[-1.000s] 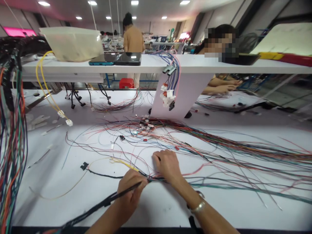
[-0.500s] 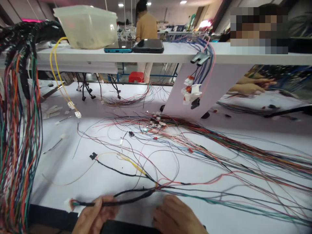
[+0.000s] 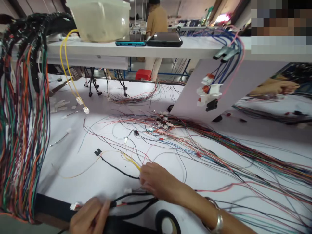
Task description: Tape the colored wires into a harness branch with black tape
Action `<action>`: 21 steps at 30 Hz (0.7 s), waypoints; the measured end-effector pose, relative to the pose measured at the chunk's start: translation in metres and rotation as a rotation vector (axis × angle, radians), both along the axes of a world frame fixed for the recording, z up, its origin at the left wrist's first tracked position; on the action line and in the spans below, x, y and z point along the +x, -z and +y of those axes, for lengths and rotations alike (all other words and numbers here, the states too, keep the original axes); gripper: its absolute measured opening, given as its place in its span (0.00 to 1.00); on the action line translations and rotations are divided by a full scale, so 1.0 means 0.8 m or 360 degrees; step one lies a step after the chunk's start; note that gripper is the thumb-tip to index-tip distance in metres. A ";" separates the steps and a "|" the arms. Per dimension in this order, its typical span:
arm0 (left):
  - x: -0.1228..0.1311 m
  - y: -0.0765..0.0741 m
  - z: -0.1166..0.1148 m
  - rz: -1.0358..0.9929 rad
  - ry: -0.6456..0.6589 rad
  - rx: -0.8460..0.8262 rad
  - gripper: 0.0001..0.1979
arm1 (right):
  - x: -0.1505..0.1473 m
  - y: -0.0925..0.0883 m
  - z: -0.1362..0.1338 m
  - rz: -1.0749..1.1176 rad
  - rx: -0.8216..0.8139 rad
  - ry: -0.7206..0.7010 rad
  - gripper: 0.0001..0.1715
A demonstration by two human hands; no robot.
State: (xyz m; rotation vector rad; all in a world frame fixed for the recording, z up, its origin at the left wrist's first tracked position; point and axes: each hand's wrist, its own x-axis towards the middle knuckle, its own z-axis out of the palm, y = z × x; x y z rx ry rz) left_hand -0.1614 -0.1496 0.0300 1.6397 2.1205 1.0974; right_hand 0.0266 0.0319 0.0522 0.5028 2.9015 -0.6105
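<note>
My left hand (image 3: 90, 215) is closed at the table's front edge on a black-taped branch of a wire harness (image 3: 138, 213). A white connector (image 3: 75, 206) sticks out past its left side. Farther up the table, my right hand (image 3: 154, 180) has its fingers closed on the harness where yellow wires (image 3: 131, 161) and a thin black branch meet. That branch ends in a black connector (image 3: 97, 152) lying on the table. Under my right forearm a roll of black tape (image 3: 159, 221) stands near the front edge.
A thick wire bundle (image 3: 234, 146) runs across the table to the right. Taped wires (image 3: 24, 130) hang at the left. A shelf (image 3: 97, 50) holds a plastic tub (image 3: 99, 22) and two phones (image 3: 164, 39). A co-worker's hands (image 3: 280, 87) show at right; another person (image 3: 157, 22) stands behind.
My right hand has moved up and left onto the wire junction, its forearm now crossing the harness. The left hand has turned over the branch. The tape roll has come into view.
</note>
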 end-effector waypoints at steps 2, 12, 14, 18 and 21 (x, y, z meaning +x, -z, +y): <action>0.015 -0.003 0.032 0.0097 0.0251 0.0093 0.11 | 0.004 0.007 -0.002 -0.0032 0.0069 -0.0041 0.03; 0.036 -0.014 0.105 -0.0250 0.0875 -0.0559 0.12 | 0.058 -0.003 -0.005 0.0948 -0.0189 0.0599 0.06; 0.024 -0.021 0.107 -0.0381 0.0878 -0.0726 0.13 | 0.074 0.009 -0.016 0.0908 -0.0158 0.0506 0.08; 0.000 -0.028 0.113 -0.0537 0.0960 -0.0940 0.16 | 0.088 0.042 -0.028 0.0713 -0.0210 0.0284 0.11; -0.014 -0.028 0.121 -0.0604 0.1136 -0.1032 0.17 | 0.086 0.056 -0.026 0.0704 -0.0248 0.0294 0.11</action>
